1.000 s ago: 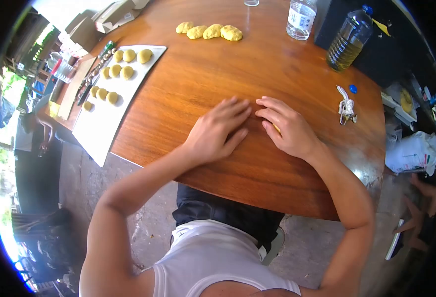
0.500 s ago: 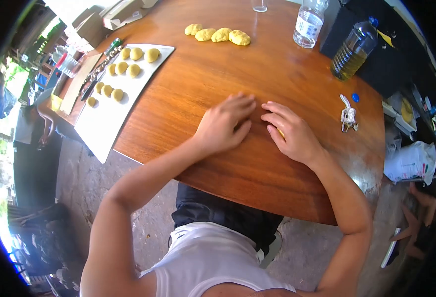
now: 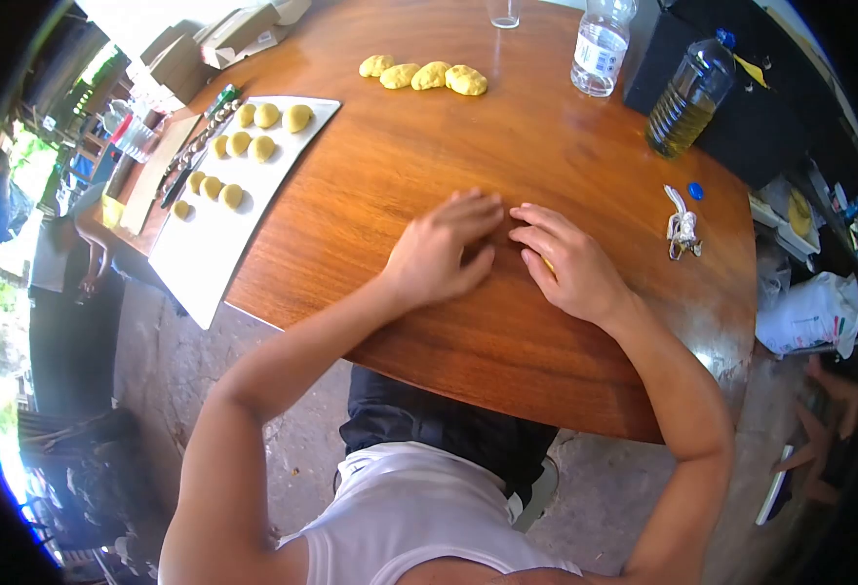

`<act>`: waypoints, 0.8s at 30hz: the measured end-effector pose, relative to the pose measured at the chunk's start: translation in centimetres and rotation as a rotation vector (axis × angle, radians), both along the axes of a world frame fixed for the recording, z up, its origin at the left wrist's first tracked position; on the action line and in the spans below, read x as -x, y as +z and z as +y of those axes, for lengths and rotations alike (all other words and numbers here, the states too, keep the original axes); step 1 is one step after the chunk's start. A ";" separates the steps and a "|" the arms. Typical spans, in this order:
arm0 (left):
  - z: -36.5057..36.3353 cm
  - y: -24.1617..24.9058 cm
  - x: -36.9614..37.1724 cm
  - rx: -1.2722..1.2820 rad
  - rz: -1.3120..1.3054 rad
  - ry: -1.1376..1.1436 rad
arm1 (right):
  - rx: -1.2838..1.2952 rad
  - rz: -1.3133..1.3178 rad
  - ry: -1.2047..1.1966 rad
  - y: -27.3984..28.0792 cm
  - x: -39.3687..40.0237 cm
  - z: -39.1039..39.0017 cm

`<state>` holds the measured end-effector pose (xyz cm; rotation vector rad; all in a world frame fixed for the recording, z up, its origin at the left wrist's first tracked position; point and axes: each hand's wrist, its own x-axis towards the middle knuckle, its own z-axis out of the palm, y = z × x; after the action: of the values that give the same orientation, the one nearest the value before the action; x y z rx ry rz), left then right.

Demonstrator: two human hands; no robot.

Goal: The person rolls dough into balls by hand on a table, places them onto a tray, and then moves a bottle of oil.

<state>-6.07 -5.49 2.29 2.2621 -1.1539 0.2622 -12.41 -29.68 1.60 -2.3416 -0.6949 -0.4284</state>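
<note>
Over the wooden table (image 3: 361, 175), left hand (image 3: 442, 250) is open; right hand (image 3: 567, 271) covers dough (image 3: 547, 263), grip unclear. Floor (image 3: 302, 439) at six o'clock, board (image 3: 200, 268) at ten.

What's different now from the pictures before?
The left hand has slid slightly away from the body. I can't see anything picked up or let go. The right hand, with a yellow bit beneath it, the yellow lumps and the balls look the same.
</note>
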 end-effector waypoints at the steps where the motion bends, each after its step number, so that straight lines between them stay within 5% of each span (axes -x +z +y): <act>1: 1.0 0.5 1.9 -0.012 0.040 -0.076 | 0.025 0.004 0.004 0.0 0.2 -0.2; 4: 6.9 1.0 5.8 -0.082 0.102 -0.039 | 0.037 0.011 0.005 0.1 0.2 -0.3; 6: 10.1 -0.2 5.9 -0.130 0.081 0.187 | 0.030 0.021 0.008 0.1 0.2 -0.3; 9: 6.8 1.2 3.0 -0.072 -0.073 0.228 | 0.005 0.027 0.011 0.1 -0.1 0.3; 16: 1.0 1.4 0.6 -0.151 0.061 -0.199 | 0.043 -0.010 0.004 0.0 0.4 -0.3; 24: 8.1 0.9 2.4 -0.032 -0.045 0.011 | 0.015 0.020 0.027 -0.1 0.0 -0.2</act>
<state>-8.48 2.61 3.22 2.3014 -1.1772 0.3025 -12.46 -29.93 1.46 -2.3444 -0.7222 -0.3886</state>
